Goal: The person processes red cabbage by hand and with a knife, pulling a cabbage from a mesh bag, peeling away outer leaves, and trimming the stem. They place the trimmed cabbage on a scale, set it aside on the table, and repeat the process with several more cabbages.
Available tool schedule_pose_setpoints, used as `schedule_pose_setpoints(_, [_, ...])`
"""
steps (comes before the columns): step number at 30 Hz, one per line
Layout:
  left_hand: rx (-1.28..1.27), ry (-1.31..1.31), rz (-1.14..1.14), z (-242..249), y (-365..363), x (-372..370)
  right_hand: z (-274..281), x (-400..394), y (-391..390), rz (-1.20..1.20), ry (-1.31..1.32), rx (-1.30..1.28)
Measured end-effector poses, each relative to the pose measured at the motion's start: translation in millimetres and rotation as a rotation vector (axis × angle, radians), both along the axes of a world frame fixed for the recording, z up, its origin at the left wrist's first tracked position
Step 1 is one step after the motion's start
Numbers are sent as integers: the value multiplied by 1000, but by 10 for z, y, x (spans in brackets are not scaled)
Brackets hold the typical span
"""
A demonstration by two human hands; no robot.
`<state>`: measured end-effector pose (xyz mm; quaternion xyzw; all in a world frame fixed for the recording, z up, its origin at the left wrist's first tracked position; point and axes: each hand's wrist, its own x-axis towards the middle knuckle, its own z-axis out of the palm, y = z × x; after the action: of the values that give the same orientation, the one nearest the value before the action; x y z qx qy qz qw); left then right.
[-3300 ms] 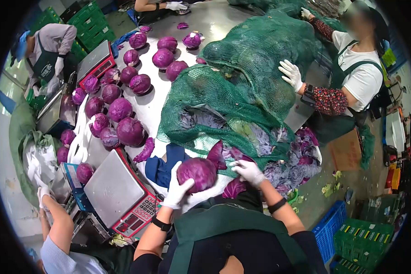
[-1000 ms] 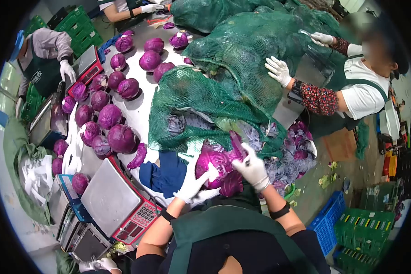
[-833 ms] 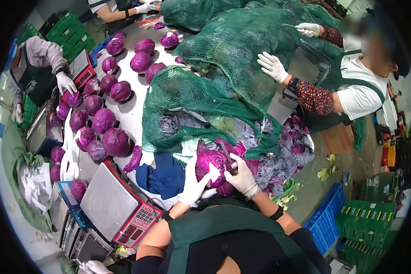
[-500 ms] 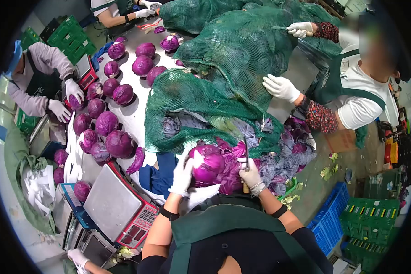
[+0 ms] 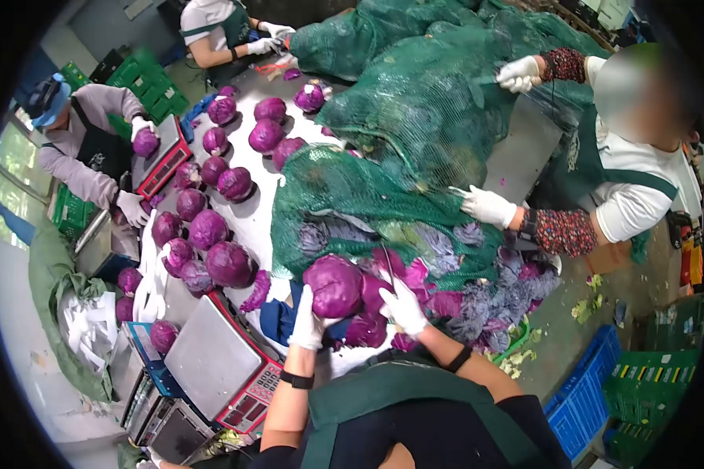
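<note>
A purple cabbage [image 5: 332, 286] is held up at its left side by my gloved left hand [image 5: 308, 319], whose fingers wrap round its lower edge. My gloved right hand [image 5: 404, 306] is closed on a knife [image 5: 389, 262], its blade pointing up beside loose purple leaves [image 5: 371, 295] at the cabbage's right. Behind the cabbage lies a green net bag [image 5: 297, 203] with greyish leaves inside. A dark blue cloth [image 5: 278, 322] is under and left of my left hand.
Several purple cabbages [image 5: 228, 264] lie on the left of the table. A scale [image 5: 215, 359] stands at front left. Trimmed leaves [image 5: 485, 301] are heaped at right. Co-workers stand at the left, far side and right, the right one touching the large net bag [image 5: 414, 102].
The cabbage has been turned and lifted slightly, with leaves now folded away at its right. The view has shifted. The left co-worker now holds a cabbage over a scale.
</note>
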<state>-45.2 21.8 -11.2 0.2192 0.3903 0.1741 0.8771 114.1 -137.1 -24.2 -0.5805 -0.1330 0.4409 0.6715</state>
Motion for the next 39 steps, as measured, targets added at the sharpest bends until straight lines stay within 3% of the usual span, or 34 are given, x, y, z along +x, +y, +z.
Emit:
schedule_pose_setpoints(1, [-78, -73, -4, 10, -9, -38, -377, 91, -179, 143, -158, -175])
schedule_pose_setpoints(2, [-182, -172, 5, 77, -15, -63, -336, 138, -312, 187, -389, -315])
schedule_pose_setpoints(3, [-183, -231, 33, 181, -11, -47, -80, 205, -443, 172, -428, -272])
schedule_pose_setpoints(4, [-181, -292, 68, 275, 4, -30, -185, 347, -573, 185, -1030, -210])
schedule_pose_setpoints(6, [-168, -332, 169, 513, 119, -69, -218, 522, -828, 199, -1189, -432])
schedule_pose_setpoints(8, [-40, -215, 235, 688, 328, -233, -391, 790, -1071, 239, -1260, -408])
schedule_pose_setpoints(9, [52, -245, 238, 653, 478, -394, -343, 863, -1116, 270, -1267, -374])
schedule_pose_setpoints(10, [25, -260, 289, 920, 548, -417, -198, 935, -1137, 291, -1277, -352])
schedule_pose_setpoints(12, [281, -258, 302, 1002, 613, -573, 239, 902, -938, 356, -930, -520])
schedule_pose_setpoints(15, [558, -161, 350, 751, 567, -800, 1081, 444, -300, 176, -711, -103])
schedule_pose_setpoints(17, [803, -50, 259, 968, 372, -685, 1351, 204, 63, 240, -748, 62])
schedule_pose_setpoints(18, [828, -3, 195, 1099, 284, -623, 1424, 145, 211, 327, -957, 16])
schedule_pose_setpoints(19, [842, -2, 143, 1197, 203, -581, 1472, 41, 391, 231, -983, 207])
schedule_pose_setpoints(20, [858, 5, 94, 1247, 140, -563, 1606, -63, 502, 257, -918, 168])
schedule_pose_setpoints(22, [937, 66, 19, 1290, 77, -560, 1611, -130, 650, 251, -1206, 142])
schedule_pose_setpoints(24, [808, 36, 75, 1273, 42, -606, 1608, -126, 697, 290, -1200, 156])
schedule_pose_setpoints(26, [806, 54, 11, 1319, 104, -657, 1538, -120, 728, 394, -838, 88])
schedule_pose_setpoints(28, [805, 62, -62, 1252, 164, -728, 1520, -126, 775, 422, -753, 99])
schedule_pose_setpoints(31, [970, 182, -142, 1288, 196, -789, 1628, -152, 765, 498, -1038, 25])
schedule_pose_setpoints(34, [1017, 222, -156, 1191, 260, -842, 1508, -147, 818, 463, -1028, 128])
schedule_pose_setpoints(36, [764, 40, -50, 1235, 226, -801, 1529, -75, 879, 534, -785, 38])
schedule_pose_setpoints(38, [764, 56, -49, 1195, 256, -823, 1434, -29, 926, 515, -1043, 75])
schedule_pose_setpoints(39, [768, 50, -41, 1192, 267, -850, 1377, -23, 954, 460, -1007, 90])
